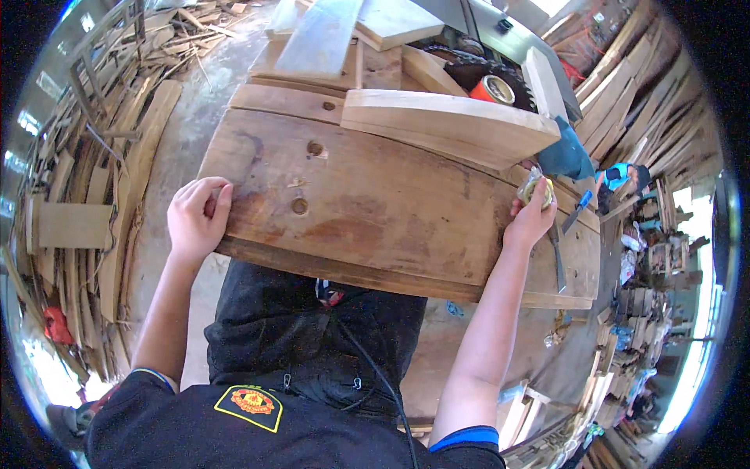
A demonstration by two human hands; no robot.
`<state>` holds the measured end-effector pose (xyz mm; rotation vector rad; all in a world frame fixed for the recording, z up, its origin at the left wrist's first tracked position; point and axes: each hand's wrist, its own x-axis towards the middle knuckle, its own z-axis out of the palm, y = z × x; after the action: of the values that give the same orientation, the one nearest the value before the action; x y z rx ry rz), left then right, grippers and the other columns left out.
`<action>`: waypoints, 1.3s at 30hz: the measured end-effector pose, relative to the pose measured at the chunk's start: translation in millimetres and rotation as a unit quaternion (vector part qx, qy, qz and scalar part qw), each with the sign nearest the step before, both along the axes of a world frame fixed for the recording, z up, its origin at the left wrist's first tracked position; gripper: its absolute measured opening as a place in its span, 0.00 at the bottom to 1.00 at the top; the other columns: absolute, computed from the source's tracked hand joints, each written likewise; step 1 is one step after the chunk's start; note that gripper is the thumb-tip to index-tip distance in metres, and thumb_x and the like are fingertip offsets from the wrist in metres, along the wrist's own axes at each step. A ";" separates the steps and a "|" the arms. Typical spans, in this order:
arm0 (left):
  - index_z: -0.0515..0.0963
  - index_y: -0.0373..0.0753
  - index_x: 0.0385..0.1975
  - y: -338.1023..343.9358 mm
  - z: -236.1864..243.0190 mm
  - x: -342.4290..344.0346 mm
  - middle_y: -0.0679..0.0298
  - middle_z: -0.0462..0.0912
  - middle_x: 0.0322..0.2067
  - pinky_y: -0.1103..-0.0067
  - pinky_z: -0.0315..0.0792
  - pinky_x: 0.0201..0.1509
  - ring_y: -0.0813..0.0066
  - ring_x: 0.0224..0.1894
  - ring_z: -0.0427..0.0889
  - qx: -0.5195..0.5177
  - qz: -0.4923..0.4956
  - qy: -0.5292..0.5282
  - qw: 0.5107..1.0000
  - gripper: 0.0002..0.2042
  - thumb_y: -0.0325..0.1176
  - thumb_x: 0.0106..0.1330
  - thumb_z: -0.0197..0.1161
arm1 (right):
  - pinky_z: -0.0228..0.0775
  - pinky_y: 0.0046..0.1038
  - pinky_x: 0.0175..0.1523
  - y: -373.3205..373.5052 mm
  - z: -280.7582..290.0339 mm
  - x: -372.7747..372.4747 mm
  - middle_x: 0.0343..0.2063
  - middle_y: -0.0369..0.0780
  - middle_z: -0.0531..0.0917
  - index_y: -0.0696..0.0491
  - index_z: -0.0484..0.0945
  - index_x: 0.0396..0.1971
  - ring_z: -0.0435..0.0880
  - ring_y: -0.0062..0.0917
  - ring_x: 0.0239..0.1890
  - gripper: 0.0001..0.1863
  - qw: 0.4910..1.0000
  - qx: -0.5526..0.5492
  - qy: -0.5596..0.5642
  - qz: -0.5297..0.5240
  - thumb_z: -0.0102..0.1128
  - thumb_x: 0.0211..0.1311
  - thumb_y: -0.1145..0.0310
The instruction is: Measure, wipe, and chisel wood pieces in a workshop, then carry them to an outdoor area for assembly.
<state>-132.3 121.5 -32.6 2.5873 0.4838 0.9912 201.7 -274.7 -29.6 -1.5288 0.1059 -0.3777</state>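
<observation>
A worn wooden workbench (367,211) with round holes spreads in front of me. My left hand (200,217) rests at its left edge, fingers curled in; nothing shows in them. At the right side of the bench, my right hand (533,215) grips a small roundish yellow-and-clear thing (537,187), partly hidden by the fingers, its kind unclear. Just beyond that hand, a thick pale board with a curved edge (445,125) lies across the bench. Beside the hand are a blue-handled tool (578,209) and a thin dark metal tool (558,262).
Behind the curved board are an orange round container (494,90), a dark toothed saw blade (469,72) and loose boards (320,39). A blue cloth-like thing (566,152) lies right. Timber (144,195) is piled left, more at right, where a person in blue (619,175) appears.
</observation>
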 end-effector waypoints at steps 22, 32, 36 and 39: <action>0.80 0.39 0.30 4.5 -1.7 0.4 0.62 0.75 0.18 0.70 0.71 0.30 0.64 0.22 0.76 0.016 -0.002 -0.014 1.000 0.03 0.28 0.66 0.64 | 0.83 0.29 0.48 -158.9 22.9 147.5 0.50 0.47 0.85 0.61 0.77 0.60 0.87 0.28 0.44 0.27 0.962 -0.270 0.005 -0.048 0.71 0.67 0.62; 0.82 0.40 0.39 -26.1 38.1 17.8 0.62 0.80 0.26 0.70 0.76 0.36 0.63 0.27 0.80 -0.058 -0.049 0.008 0.997 0.06 0.28 0.64 0.66 | 0.72 0.30 0.54 -100.0 56.7 167.9 0.47 0.42 0.85 0.61 0.81 0.48 0.80 0.25 0.48 0.20 0.955 -0.234 -0.153 -0.096 0.64 0.71 0.57; 0.80 0.43 0.51 -58.0 62.2 74.4 0.59 0.81 0.43 0.66 0.78 0.50 0.60 0.45 0.82 0.036 -0.215 -0.025 0.976 0.17 0.33 0.63 0.69 | 0.76 0.40 0.58 -108.4 118.0 98.9 0.53 0.45 0.82 0.58 0.76 0.56 0.81 0.37 0.55 0.23 0.983 0.055 -0.168 -0.051 0.59 0.74 0.55; 0.73 0.44 0.62 -73.1 63.1 142.9 0.54 0.78 0.53 0.60 0.72 0.64 0.52 0.60 0.76 0.115 -0.230 -0.015 0.966 0.28 0.45 0.64 0.70 | 0.74 0.45 0.61 -115.3 130.0 22.1 0.58 0.48 0.78 0.58 0.71 0.63 0.81 0.40 0.55 0.27 0.978 0.105 -0.178 -0.041 0.58 0.73 0.54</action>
<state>10.5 48.4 30.5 2.6915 -0.2525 0.9590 223.8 -390.0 100.5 -1.2316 -0.0715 -0.6795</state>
